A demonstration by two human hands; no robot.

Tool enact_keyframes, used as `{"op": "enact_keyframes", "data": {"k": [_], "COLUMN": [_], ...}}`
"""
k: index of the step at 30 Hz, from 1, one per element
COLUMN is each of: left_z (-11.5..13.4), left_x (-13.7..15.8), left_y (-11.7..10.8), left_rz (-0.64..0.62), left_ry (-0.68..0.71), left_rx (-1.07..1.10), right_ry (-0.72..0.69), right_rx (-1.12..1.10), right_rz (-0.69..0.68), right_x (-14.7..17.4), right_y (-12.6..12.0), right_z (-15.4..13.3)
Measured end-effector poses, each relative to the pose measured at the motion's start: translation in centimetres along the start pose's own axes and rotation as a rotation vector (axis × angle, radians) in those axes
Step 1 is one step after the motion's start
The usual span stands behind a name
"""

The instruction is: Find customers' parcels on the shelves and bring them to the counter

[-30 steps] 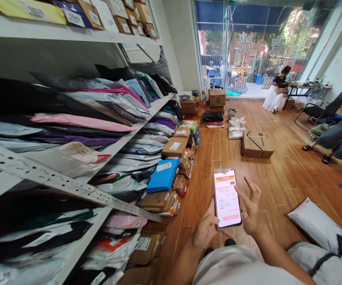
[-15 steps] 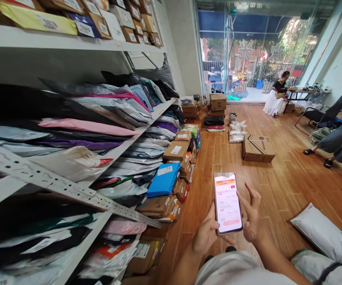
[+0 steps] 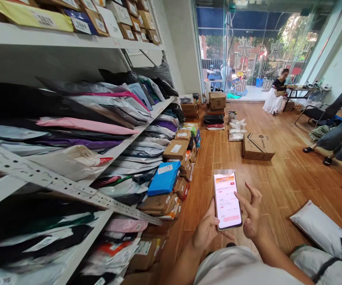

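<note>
A smartphone (image 3: pixel 228 204) with a lit white, red and orange screen is held upright in front of my body. My left hand (image 3: pixel 206 229) grips its left side and lower edge, the thumb along the lower left of the frame. My right hand (image 3: pixel 251 215) is at the phone's right side, holding nothing. Its fingers are apart, and one fingertip is at the right part of the screen; whether it presses the glass I cannot tell. The lettering on the screen is too small to read.
White shelving (image 3: pixel 78 194) full of bagged parcels runs along my left. A blue parcel (image 3: pixel 164 178) lies on boxes beside it. Ahead on the wooden floor is a large carton (image 3: pixel 258 146); a white sack (image 3: pixel 319 227) lies right. A seated person (image 3: pixel 279 91) is at a far table.
My right fingertip has shifted slightly left over the phone's screen. The left hand keeps its hold, and the view has tilted slightly.
</note>
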State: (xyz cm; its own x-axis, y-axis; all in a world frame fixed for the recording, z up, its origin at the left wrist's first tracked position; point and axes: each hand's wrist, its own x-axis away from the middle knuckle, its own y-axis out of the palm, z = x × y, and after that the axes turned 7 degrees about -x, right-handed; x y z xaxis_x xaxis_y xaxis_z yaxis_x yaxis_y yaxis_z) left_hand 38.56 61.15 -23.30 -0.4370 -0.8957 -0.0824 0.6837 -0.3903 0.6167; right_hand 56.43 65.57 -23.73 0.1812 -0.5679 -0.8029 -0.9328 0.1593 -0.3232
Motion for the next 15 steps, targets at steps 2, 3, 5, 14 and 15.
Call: {"op": "enact_keyframes", "data": {"k": [2,3,5,14,15], "left_z": [0.0,0.0,0.0,0.2,0.3], "left_x": [0.0,0.0,0.1,0.0,0.0], "left_y": [0.0,-0.1,-0.1,0.1,0.1], "left_rz": [0.003,0.002,0.004,-0.017,-0.021], "left_ry": [-0.010,-0.013,-0.012,0.006,0.004], "left_rx": [-0.003,-0.003,0.002,0.002,-0.001], "right_ry": [-0.061,-0.104,-0.182,0.001,0.003], "right_rx": [-0.018,-0.025,-0.027,0.013,0.008], "right_rz": [0.014,0.022,0.028,0.047,0.046], "right_x": [0.4,0.6,1.1,0.8,0.8], "right_y": [-0.1,-0.2,-0.2,0.3,0.3], "right_z": [0.1,0.1,0.1,-0.4,-0.4]}}
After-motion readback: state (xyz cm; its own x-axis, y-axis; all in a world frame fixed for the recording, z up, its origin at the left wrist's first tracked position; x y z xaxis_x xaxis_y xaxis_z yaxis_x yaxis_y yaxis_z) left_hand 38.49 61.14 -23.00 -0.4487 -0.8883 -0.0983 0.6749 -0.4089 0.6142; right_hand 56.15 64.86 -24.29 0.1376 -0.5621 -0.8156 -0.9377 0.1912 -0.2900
